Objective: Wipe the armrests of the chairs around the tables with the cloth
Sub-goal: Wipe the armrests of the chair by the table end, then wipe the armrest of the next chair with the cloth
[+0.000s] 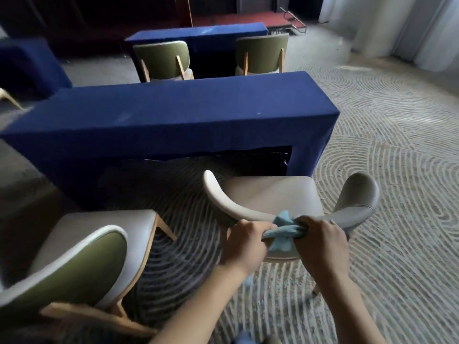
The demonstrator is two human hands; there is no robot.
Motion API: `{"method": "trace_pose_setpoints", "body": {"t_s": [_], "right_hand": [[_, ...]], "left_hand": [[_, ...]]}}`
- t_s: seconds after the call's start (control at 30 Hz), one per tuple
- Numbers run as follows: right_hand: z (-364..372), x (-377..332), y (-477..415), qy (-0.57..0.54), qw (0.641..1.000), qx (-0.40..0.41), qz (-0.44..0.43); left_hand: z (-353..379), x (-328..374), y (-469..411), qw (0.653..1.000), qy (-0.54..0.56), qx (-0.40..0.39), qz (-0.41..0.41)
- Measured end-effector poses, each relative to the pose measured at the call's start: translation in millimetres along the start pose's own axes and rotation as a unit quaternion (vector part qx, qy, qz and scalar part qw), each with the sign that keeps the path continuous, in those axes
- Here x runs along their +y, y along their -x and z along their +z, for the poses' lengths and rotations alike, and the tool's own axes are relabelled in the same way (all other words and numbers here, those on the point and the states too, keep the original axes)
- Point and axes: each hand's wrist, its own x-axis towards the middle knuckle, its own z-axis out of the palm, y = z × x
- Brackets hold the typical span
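- Roughly early-to-mid task, by my read: no armrest shows wipe marks, so which ones are done cannot be told. With four chairs in view, most armrests are probably left.
- Carpet (397,170): one, swirl-patterned, under and all round the fingers (250,225).
- Worktops, blue-draped: three. Near worktop (173,112) is just beyond the fingers, far worktop (198,36) well beyond, side worktop (27,60) far to their left and cut by the frame.
- Chairs: four. Nearest chair (270,194) is right under the fingers, second chair (82,259) near on their left. Far-left chair (161,58) and far-right chair (260,52) are well beyond, past the near worktop. A pale leg at the left edge may be a fifth; cannot tell.
- Armrests on the nearest chair: two. Left armrest (223,197) and right armrest (357,194) curve away on either side of the fingers, neither under the cloth now.
- Hands: two. Left hand (244,244) and right hand (320,240) are side by side, fingers curled tight, each gripping one end of the cloth.
- Cloth (283,230): one, light blue, twisted taut between both sets of fingers at the middle of the back rail. Whether it touches the rail cannot be told.
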Motion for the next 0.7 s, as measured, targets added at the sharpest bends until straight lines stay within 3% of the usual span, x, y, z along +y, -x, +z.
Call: {"method": "trace_pose_setpoints", "body": {"t_s": [0.37,0.6,0.7], "right_hand": [[29,-161,139,-0.178,0.969,-0.003,-0.169],[70,-259,218,-0.211,0.936,-0.064,-0.275],[93,-301,241,-0.207,0.916,-0.127,-0.320]], "left_hand": [[-138,-74,187,0.992,-0.023,0.118,-0.039],[-201,-129,300,0.973,-0.025,0.203,-0.108],[-221,-161,333,0.958,-0.021,0.248,-0.140]]}}
